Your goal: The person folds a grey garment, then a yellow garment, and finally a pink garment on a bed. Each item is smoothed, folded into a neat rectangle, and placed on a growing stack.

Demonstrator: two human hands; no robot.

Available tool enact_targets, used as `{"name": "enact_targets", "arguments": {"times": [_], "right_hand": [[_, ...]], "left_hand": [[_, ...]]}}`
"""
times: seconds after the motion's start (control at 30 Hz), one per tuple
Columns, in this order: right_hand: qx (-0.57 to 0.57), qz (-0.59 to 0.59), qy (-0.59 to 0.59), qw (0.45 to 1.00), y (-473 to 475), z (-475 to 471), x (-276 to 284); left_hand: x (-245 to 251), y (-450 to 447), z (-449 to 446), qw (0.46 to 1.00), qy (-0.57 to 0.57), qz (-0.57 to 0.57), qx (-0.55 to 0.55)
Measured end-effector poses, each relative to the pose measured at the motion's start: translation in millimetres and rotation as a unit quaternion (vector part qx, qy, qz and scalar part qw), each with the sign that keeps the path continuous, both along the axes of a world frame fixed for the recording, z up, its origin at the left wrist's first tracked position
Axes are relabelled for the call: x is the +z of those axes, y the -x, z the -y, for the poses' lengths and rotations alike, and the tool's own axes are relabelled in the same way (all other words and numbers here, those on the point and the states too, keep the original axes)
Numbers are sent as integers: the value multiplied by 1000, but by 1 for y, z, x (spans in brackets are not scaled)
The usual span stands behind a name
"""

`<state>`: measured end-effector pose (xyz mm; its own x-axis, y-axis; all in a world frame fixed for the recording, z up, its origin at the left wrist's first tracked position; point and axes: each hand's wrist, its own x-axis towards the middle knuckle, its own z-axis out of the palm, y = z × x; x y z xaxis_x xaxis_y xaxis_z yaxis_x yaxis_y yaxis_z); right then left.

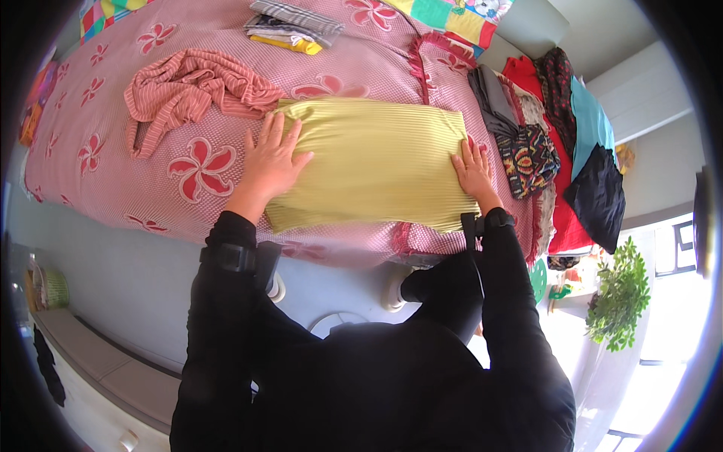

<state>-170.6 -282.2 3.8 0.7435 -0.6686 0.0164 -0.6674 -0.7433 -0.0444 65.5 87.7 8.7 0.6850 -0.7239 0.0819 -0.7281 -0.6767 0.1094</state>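
A yellow-green ribbed cloth or garment (pixel 378 161) lies spread fairly flat on the pink bedspread (pixel 113 186) with red flower shapes. My left hand (pixel 274 161) rests flat on its left edge, fingers apart. On its right edge lies my right hand (pixel 474 172), palm down, also with nothing gripped. A crumpled salmon striped garment (pixel 192 90) touches the yellow-green cloth at its upper left corner. Beyond, near the top, sits a stack of folded clothes (pixel 291 25), grey plaid above and yellow below.
At the right lie a dark grey garment (pixel 491 99), a patterned folded cloth (pixel 528 161), a teal cloth (pixel 590 124) and a black cloth (pixel 599 195). A colourful patchwork cloth (pixel 457 20) is at the top. A leafy green plant (pixel 618 296) stands at the lower right.
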Motion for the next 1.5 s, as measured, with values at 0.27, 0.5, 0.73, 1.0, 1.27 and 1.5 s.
{"name": "enact_targets", "arguments": {"times": [0.27, 0.5, 0.73, 1.0, 1.27, 1.5], "right_hand": [[74, 59, 33, 995, 0, -107, 14], [278, 367, -256, 850, -62, -194, 15], [205, 374, -387, 817, -85, -188, -21], [132, 302, -496, 803, -80, -194, 34], [69, 290, -613, 732, -122, -248, 82], [145, 258, -412, 862, -135, -232, 55]], "left_hand": [[16, 6, -14, 975, 188, -70, 94], [7, -4, -24, 929, 233, -273, 85], [4, -6, -22, 798, 369, -467, 94], [26, 3, -12, 543, 490, -681, 47], [36, 23, 6, 525, 489, -689, -105], [41, 23, -3, 509, 410, -736, -175]]}}
